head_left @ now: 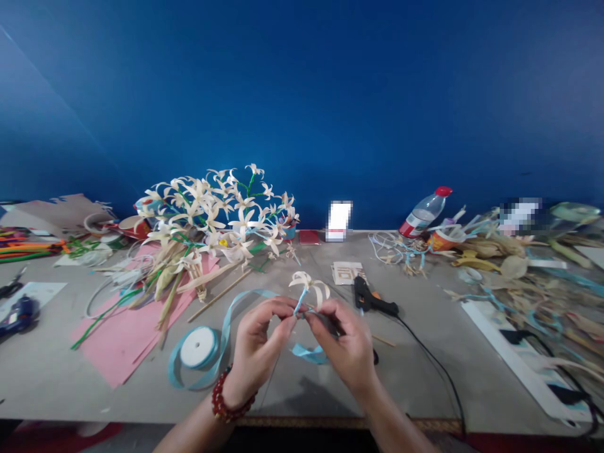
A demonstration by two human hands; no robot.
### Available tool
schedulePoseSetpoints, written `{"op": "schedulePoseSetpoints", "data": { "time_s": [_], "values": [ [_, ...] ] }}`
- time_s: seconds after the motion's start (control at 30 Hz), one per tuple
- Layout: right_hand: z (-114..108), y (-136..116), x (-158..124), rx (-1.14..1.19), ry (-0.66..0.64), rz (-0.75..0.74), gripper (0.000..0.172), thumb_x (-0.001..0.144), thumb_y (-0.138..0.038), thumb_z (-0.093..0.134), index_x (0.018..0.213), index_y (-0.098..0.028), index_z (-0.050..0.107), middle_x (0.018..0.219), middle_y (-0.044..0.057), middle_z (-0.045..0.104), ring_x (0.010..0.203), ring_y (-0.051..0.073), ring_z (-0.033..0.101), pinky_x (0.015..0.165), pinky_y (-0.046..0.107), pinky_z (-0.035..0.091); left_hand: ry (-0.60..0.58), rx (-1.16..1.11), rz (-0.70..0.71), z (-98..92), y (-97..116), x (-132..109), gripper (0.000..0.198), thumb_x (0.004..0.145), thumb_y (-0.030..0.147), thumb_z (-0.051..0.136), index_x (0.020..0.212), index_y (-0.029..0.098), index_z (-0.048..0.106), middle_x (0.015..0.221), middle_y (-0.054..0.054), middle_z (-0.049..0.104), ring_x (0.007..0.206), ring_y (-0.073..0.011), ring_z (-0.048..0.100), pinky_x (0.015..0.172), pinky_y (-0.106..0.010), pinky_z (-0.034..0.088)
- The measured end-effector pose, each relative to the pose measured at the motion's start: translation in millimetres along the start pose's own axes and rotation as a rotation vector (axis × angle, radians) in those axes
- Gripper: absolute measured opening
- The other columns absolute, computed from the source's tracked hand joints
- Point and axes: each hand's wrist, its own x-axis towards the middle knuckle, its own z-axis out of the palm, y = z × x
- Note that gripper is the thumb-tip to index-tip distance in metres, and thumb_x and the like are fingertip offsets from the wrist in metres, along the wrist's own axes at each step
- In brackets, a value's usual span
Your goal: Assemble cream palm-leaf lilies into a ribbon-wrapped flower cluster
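Note:
Between my two hands, above the table, is a cream-coloured handmade flower (pixel 309 286) with curled petals and a stem wrapped in light blue. My left hand (pixel 264 330), with a red bead bracelet at the wrist, pinches the blue stem. The fingertips of my right hand (pixel 344 340) are pressed together close to the stem, below the petals; what exactly they grip is hidden. A loose blue ribbon end (pixel 309 353) shows between the hands. To the left lies a spool of light blue ribbon (pixel 198 347), its strip curling towards my left hand.
A black glue gun (pixel 375 299) lies beyond my right hand, its cord running to the front edge. Many finished flowers (pixel 226 211) stand at back left, near pink paper (pixel 116 340). At right are a bottle (pixel 425 211), a power strip (pixel 523 362) and dried husks (pixel 495 251).

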Motion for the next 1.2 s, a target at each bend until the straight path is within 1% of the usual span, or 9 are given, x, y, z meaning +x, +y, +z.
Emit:
{"op": "schedulePoseSetpoints", "data": {
  "time_s": [0.07, 0.17, 0.27, 0.37, 0.43, 0.63, 0.77, 0.93, 1.2],
  "values": [
    [1.1, 1.8, -1.1, -0.024, 0.038, -0.077, 0.006, 0.086, -0.019, 0.065, 0.091, -0.021, 0.062, 0.074, -0.001, 0.063, 0.060, 0.012, 0.058, 0.056, 0.021, 0.047, 0.000, -0.041, -0.046, 0.0, -0.7, 0.0, 0.009, 0.089, 0.018, 0.062, 0.083, 0.019, 0.069, 0.096, -0.007, 0.075, 0.085, -0.0182, 0.064, 0.067, -0.025, 0.048],
    [0.7, 5.2, -1.5, -0.063, 0.034, -0.242, 0.021, 0.087, -0.010, 0.063, 0.104, -0.023, 0.062, 0.090, 0.004, 0.067, 0.076, 0.015, 0.064, 0.066, 0.024, 0.051, 0.010, -0.121, -0.121, 0.2, -1.9, 0.6, 0.008, 0.088, 0.020, 0.064, 0.082, 0.019, 0.069, 0.092, -0.006, 0.075, 0.078, -0.0160, 0.062, 0.063, -0.023, 0.047],
    [-1.3, 7.5, -0.5, -0.099, 0.017, -0.355, 0.024, 0.086, -0.004, 0.061, 0.101, -0.023, 0.063, 0.093, 0.005, 0.065, 0.079, 0.016, 0.064, 0.069, 0.026, 0.052, 0.025, -0.197, -0.166, 0.4, -3.9, 2.1, 0.008, 0.087, 0.022, 0.066, 0.080, 0.019, 0.068, 0.084, -0.004, 0.073, 0.071, -0.0142, 0.060, 0.061, -0.023, 0.047],
    [-2.4, 7.4, 1.4, -0.102, 0.006, -0.370, 0.023, 0.085, -0.004, 0.062, 0.099, -0.022, 0.062, 0.098, 0.007, 0.064, 0.087, 0.018, 0.064, 0.075, 0.029, 0.052, 0.024, -0.232, -0.199, 0.6, -7.1, 3.8, 0.010, 0.087, 0.023, 0.066, 0.078, 0.018, 0.068, 0.079, -0.003, 0.071, 0.065, -0.0127, 0.056, 0.061, -0.024, 0.046],
    [-2.3, 5.7, 2.3, -0.062, -0.017, -0.336, 0.020, 0.085, -0.005, 0.061, 0.096, -0.022, 0.062, 0.096, 0.006, 0.063, 0.088, 0.018, 0.063, 0.078, 0.030, 0.051, 0.021, -0.234, -0.215, 0.7, -9.7, 4.6, 0.010, 0.087, 0.024, 0.067, 0.079, 0.018, 0.069, 0.077, -0.003, 0.070, 0.064, -0.0123, 0.054, 0.061, -0.024, 0.046],
    [-2.1, -1.0, 4.2, 0.232, -0.098, -0.055, 0.006, 0.091, -0.017, 0.058, 0.088, -0.022, 0.060, 0.090, 0.004, 0.060, 0.083, 0.017, 0.060, 0.071, 0.028, 0.050, 0.035, -0.122, -0.200, 1.9, -13.7, 5.8, 0.010, 0.086, 0.025, 0.066, 0.082, 0.017, 0.071, 0.077, -0.003, 0.069, 0.067, -0.0132, 0.054, 0.064, -0.024, 0.045],
    [-2.3, -1.6, 8.0, 0.347, -0.117, 0.010, 0.004, 0.089, -0.022, 0.059, 0.086, -0.021, 0.060, 0.091, 0.005, 0.061, 0.087, 0.018, 0.060, 0.076, 0.030, 0.051, 0.014, -0.037, -0.177, 3.3, -12.1, 7.0, 0.013, 0.087, 0.028, 0.065, 0.083, 0.016, 0.071, 0.080, -0.005, 0.071, 0.071, -0.0162, 0.058, 0.065, -0.026, 0.046],
    [1.1, -3.5, 13.6, 0.426, -0.112, 0.118, 0.009, 0.088, -0.027, 0.060, 0.082, -0.021, 0.058, 0.086, 0.004, 0.059, 0.079, 0.017, 0.058, 0.072, 0.029, 0.052, -0.006, 0.016, -0.132, 5.9, -8.1, 6.4, 0.014, 0.086, 0.028, 0.065, 0.080, 0.017, 0.070, 0.075, -0.004, 0.069, 0.070, -0.0174, 0.061, 0.063, -0.025, 0.048],
    [7.3, -4.8, 14.7, 0.426, -0.056, 0.160, 0.009, 0.086, -0.028, 0.061, 0.083, -0.020, 0.057, 0.080, 0.001, 0.059, 0.070, 0.015, 0.056, 0.064, 0.026, 0.051, -0.017, 0.047, -0.114, 6.3, -4.3, 3.9, 0.013, 0.087, 0.025, 0.064, 0.079, 0.017, 0.069, 0.071, -0.003, 0.068, 0.068, -0.0163, 0.061, 0.063, -0.024, 0.048]
  ]
}}
